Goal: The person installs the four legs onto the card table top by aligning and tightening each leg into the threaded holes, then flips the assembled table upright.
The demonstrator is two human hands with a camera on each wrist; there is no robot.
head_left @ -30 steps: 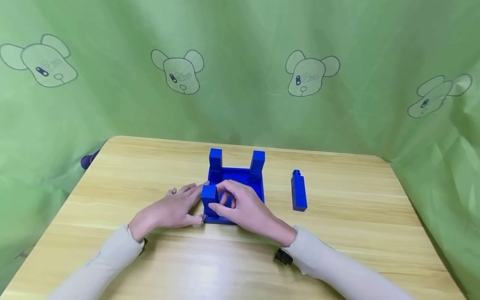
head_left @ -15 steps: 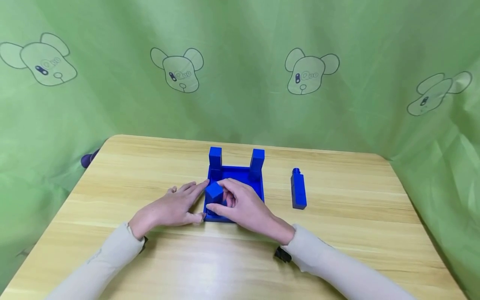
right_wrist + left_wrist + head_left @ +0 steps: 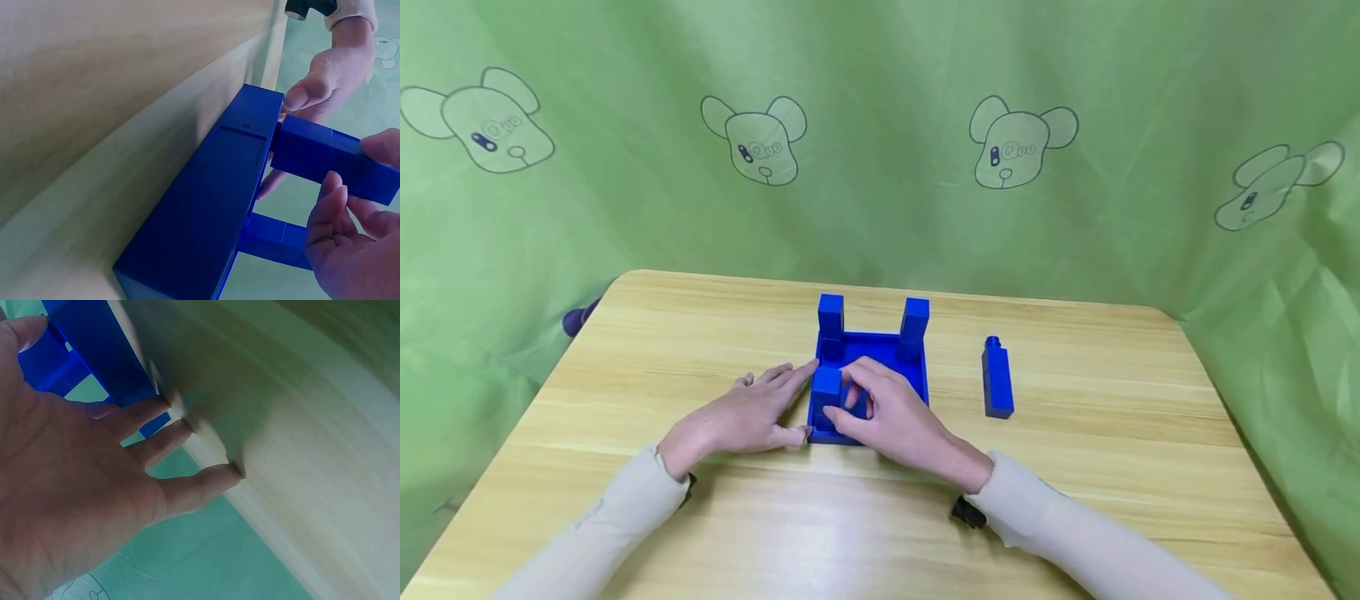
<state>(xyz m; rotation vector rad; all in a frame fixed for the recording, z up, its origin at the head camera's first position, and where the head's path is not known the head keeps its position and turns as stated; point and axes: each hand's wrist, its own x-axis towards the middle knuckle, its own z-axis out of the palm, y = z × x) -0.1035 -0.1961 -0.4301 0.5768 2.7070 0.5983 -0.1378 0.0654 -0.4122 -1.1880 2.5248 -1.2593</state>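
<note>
A shallow blue square base (image 3: pixel 871 343) lies on the table with its raised rim up. Two blue square legs stand at its far corners, the far-left leg (image 3: pixel 831 315) and the far-right leg (image 3: pixel 916 321). At the near-left corner, my right hand (image 3: pixel 887 408) pinches a third upright blue leg (image 3: pixel 827 392) between thumb and fingertips. The right wrist view shows this leg (image 3: pixel 312 147) reaching down to the base. My left hand (image 3: pixel 748 417) lies with fingers spread along the base's left side, its thumb (image 3: pixel 31 331) and forefinger touching the edge.
A loose blue leg (image 3: pixel 997 382) with a threaded end lies on the table (image 3: pixel 1097 433) to the right of the base. A green curtain (image 3: pixel 880 225) with bear drawings hangs behind. Something dark purple (image 3: pixel 576 320) shows beyond the table's left edge.
The near-left leg has turned under my right fingers, sitting cornerwise half a second ago and squared with the base now. My left hand and the base have stayed put.
</note>
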